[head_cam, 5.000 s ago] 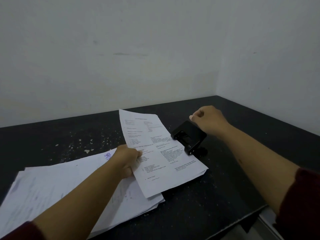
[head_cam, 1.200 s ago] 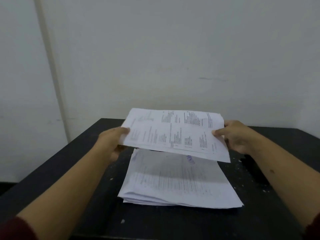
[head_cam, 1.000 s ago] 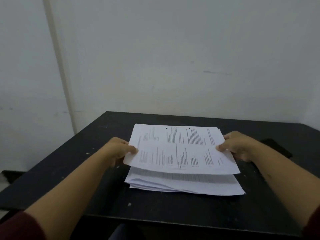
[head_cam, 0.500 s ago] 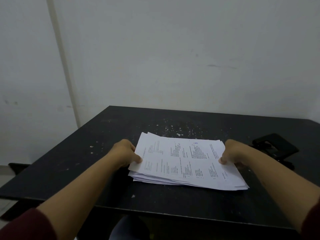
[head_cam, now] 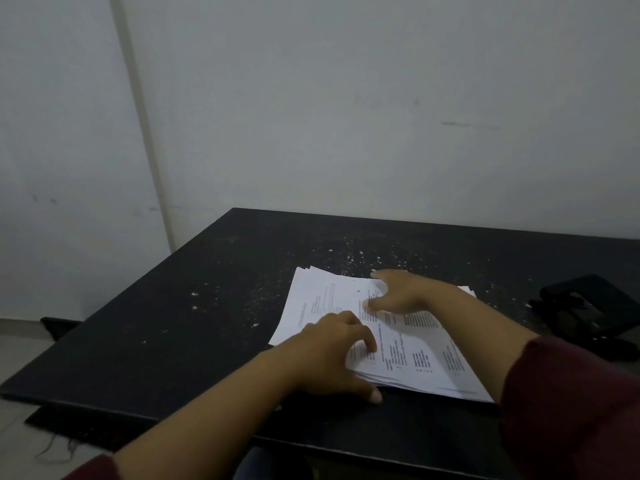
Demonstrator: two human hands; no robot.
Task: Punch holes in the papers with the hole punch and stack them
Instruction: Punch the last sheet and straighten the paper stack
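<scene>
A stack of printed white papers (head_cam: 408,344) lies flat on the black table (head_cam: 194,306), its top sheet showing two punched holes near the far edge. My left hand (head_cam: 332,355) rests on the stack's near left corner, fingertips on the top sheet and thumb on the table by the near edge. My right hand (head_cam: 398,294) lies across the far part of the stack, fingers spread flat on the paper. The black hole punch (head_cam: 585,313) sits on the table to the right of the stack, untouched.
Small white paper dots (head_cam: 349,254) are scattered on the table beyond the stack. A white wall rises right behind the table. The table's left edge and near edge are close to my arms. Floor shows at the lower left.
The sheet I held by both ends now lies on the stack. Both hands have let go of its edges and moved onto the top of the stack.
</scene>
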